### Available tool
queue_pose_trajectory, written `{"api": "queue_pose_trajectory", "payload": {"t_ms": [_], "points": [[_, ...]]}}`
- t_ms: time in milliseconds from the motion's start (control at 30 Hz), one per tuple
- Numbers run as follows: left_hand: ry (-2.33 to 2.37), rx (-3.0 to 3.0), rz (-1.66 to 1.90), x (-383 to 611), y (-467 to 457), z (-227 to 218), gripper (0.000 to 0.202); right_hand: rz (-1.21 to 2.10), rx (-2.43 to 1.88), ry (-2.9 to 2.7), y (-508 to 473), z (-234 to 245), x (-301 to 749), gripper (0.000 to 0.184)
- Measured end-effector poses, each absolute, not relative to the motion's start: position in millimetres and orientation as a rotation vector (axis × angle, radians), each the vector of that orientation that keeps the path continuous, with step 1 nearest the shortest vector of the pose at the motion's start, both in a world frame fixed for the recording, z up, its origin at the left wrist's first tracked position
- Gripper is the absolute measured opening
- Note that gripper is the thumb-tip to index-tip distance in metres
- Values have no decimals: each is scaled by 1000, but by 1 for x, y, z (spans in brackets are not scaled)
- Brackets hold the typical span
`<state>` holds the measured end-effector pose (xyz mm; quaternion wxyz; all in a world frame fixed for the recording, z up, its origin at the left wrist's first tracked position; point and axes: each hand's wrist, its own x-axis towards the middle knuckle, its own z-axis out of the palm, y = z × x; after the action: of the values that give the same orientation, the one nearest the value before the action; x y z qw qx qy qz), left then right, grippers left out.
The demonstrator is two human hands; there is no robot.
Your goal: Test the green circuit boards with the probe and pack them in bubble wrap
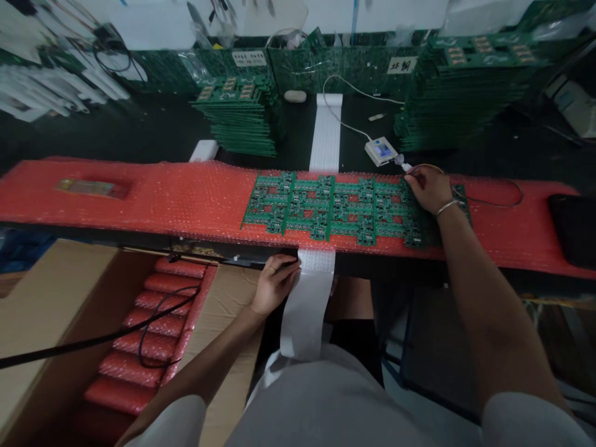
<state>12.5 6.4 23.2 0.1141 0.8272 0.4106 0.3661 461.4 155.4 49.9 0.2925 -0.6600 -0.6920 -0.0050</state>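
Note:
My right hand [431,188] is closed over the upper right part of a panel of green circuit boards [330,208]. Its fingertips pinch the thin test lead [431,166], whose wires run from a small white meter [380,151] with a lit screen and loop off to the right. What the lead's tip touches is hidden by the fingers. Below the table's front edge, my left hand [277,282] has its fingers pressed together at the left side of a white label strip [310,298]. That strip runs beneath the red bubble wrap [195,192] and hangs toward my lap.
Tall stacks of green boards [242,118] [465,93] stand behind the wrap. An open cardboard box [228,323] with red bubble-wrapped packs [135,366] sits at the lower left, crossed by a black cable [102,338]. A black object [572,226] lies far right.

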Motion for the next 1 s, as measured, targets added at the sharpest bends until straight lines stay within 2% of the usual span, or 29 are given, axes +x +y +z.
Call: {"api": "queue_pose_trajectory", "payload": {"t_ms": [100, 333, 467, 733, 1000], "points": [[1235, 2478, 1058, 10, 4, 21, 18, -2, -1763, -1838, 155, 50, 461, 27], [1067, 2747, 768, 3, -1, 18, 36, 42, -1783, -1847, 156, 49, 462, 26], [1108, 2654, 945, 5, 1, 18, 28, 28, -1756, -1843, 156, 48, 463, 26], [1155, 2562, 978, 7, 7, 19, 7, 10, -1757, -1831, 155, 48, 464, 26], [1049, 2719, 1070, 1, 5, 5, 18, 39, -1770, -1819, 155, 47, 464, 28]]}}
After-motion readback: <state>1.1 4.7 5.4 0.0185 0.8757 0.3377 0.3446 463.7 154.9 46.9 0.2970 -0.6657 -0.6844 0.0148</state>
